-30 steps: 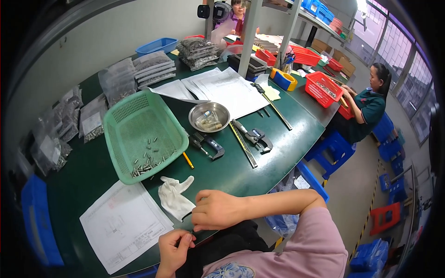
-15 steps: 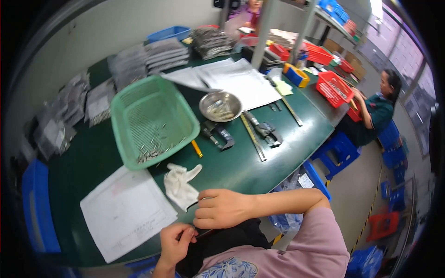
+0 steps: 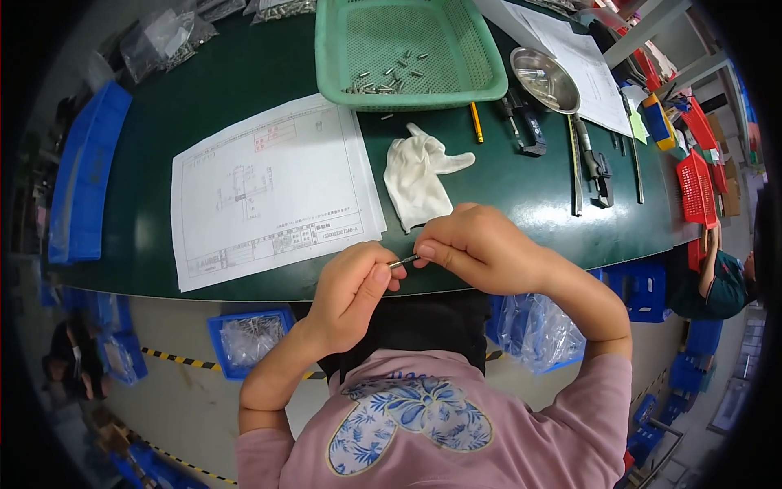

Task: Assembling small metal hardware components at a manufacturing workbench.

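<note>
1. The right hand (image 3: 481, 251) now stands a little apart from the left hand (image 3: 352, 292), and a slim metal rod (image 3: 400, 262) shows between their fingertips.
2. For the work in hand this means, as I judge, that the middle part of the rod is open to the person's eye.
3. The left hand is closed on one end of the rod by thumb and fingers; the right hand pinches the other end. What lies inside the fingers, I cannot tell.
4. Half a second ago the right hand was close above the left, and the rod could hardly be seen. Also the view has turned more steeply down.
5. Beyond the left hand, to its left, printed drawing sheets (image 3: 269, 196) lie on the table (image 3: 244, 73).
6. Just beyond the right hand lies a white glove (image 3: 414, 181); farther beyond, a green basket (image 3: 407, 102) holds small metal pins (image 3: 389, 84).
</note>
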A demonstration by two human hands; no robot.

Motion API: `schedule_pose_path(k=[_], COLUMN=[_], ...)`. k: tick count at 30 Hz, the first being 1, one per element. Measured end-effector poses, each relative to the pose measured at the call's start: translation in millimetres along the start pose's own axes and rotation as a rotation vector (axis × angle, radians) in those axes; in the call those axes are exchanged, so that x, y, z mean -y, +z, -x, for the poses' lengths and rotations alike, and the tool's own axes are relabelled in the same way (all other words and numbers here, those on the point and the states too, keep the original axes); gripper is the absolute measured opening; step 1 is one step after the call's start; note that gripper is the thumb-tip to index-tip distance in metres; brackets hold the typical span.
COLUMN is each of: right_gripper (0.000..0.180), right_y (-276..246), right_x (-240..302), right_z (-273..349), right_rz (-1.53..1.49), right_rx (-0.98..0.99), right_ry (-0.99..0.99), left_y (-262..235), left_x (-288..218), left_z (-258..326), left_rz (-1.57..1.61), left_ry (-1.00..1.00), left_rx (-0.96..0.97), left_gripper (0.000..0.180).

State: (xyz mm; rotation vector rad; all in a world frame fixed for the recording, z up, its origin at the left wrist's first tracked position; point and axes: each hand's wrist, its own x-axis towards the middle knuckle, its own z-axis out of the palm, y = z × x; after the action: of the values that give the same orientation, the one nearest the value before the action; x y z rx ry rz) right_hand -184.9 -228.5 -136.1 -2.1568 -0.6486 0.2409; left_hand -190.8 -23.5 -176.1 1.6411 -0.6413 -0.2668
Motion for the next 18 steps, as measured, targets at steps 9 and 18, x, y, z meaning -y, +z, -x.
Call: schedule_pose_path(k=[9,18], right_gripper=[0.012,0.015], right_y=[12,16], right_x=[4,14], right_z=[1,10], right_rz=[-0.089,0.686], right_rx=[-0.034,-0.285], right_ry=[-0.047,-0.686], left_y=[2,13], left_x=[4,0], left_z=[4,23], left_rz=[-0.116,0.667], left_ry=[0.15,-0.281], left_rx=[-0.086,0.074], left_gripper=[0.017,0.034])
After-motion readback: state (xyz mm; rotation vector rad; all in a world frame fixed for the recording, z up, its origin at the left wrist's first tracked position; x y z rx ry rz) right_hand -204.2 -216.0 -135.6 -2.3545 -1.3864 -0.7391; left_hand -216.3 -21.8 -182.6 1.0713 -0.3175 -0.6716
